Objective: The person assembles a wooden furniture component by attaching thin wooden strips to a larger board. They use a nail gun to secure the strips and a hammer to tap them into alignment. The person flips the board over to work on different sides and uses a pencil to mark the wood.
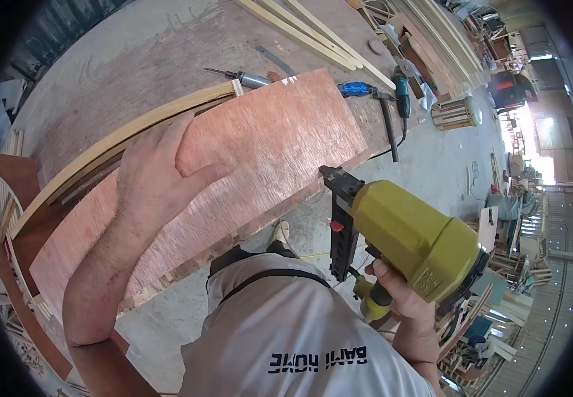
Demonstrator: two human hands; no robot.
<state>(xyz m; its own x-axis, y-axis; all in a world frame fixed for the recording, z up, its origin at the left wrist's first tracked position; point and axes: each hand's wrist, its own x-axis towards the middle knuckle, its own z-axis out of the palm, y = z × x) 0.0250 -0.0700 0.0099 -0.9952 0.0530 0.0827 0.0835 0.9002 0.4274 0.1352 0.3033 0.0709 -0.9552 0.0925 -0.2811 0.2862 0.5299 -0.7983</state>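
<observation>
Plywood [280, 126] under left hand [156, 162]; nailer [405, 228] in right [400, 291]

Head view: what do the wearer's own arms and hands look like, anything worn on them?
The left hand and right hand are bare, without gloves; no watch or bracelet shows. The forearms are uncovered, with no sleeves on them. The pale shirt carries dark lettering.

The worktable [121, 66] carries wooden strips [293, 31], a hammer [389, 129] and a curved frame [127, 126].

The nailer [412, 228] hides part of the right hand [399, 292]; the twelve o'clock edge crops strips [316, 34]; four o'clock clutter [477, 347] is too small to tell.
</observation>
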